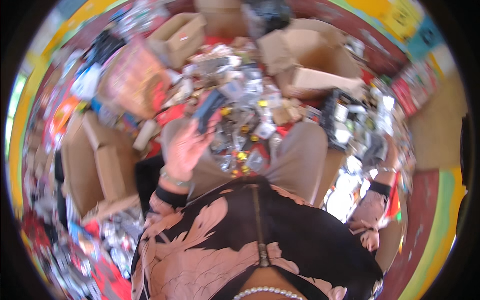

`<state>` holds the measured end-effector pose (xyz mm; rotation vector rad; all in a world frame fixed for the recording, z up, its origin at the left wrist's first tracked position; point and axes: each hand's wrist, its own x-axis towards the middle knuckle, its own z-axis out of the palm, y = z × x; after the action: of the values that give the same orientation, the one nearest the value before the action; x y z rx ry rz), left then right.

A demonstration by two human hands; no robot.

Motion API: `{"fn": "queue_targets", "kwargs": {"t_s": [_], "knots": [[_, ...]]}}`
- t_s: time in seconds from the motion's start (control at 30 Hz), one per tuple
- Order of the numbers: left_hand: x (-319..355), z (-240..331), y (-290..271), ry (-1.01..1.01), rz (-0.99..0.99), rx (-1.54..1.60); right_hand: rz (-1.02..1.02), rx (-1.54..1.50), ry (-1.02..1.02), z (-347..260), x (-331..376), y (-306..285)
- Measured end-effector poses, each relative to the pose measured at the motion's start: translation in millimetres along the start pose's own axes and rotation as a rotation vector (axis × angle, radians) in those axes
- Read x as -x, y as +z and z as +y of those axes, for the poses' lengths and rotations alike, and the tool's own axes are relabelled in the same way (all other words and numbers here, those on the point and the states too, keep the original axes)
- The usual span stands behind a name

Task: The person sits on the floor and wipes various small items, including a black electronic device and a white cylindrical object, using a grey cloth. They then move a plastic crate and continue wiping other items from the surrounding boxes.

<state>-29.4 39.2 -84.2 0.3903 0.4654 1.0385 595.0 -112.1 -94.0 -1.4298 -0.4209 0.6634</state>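
Head view: your left hand grips one dark-blue block at its fingertips; right hand, beside one grey item, grip unclear.

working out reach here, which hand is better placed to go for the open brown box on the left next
Probably the left hand: it is on that side, nearer the brown box, though it appears to hold a dark blue object. The right hand is far right, by a grey item.
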Motion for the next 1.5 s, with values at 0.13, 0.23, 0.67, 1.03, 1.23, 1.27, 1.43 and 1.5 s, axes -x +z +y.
{"fn": "queue_targets", "kwargs": {"t_s": [0.13,0.23,0.67,1.03,1.23,1.27,1.43,1.5], "knots": [[1,1,-7,-0.007,0.034,-0.023,0.115,-0.168,0.088,9,-13,-56],[5,-2,-8,-0.021,0.058,-0.105,0.2,-0.341,0.066,-2,0,-101],[-5,-21,-8,-0.064,0.083,-0.182,0.811,-0.639,-0.218,-16,6,-240],[-13,-44,61,0.54,-0.153,-0.922,-0.429,-0.505,-0.307,-110,131,160],[5,-39,88,0.844,-0.136,-1.368,-0.672,0.775,-1.421,-56,240,326],[6,-41,85,0.793,-0.111,-1.291,-0.713,0.742,-1.363,-41,241,340],[7,-41,65,0.712,-0.097,-1.28,-0.793,0.594,-1.223,-6,236,356],[7,-40,67,0.762,-0.139,-1.344,-0.731,0.56,-1.26,-1,232,355]]}}
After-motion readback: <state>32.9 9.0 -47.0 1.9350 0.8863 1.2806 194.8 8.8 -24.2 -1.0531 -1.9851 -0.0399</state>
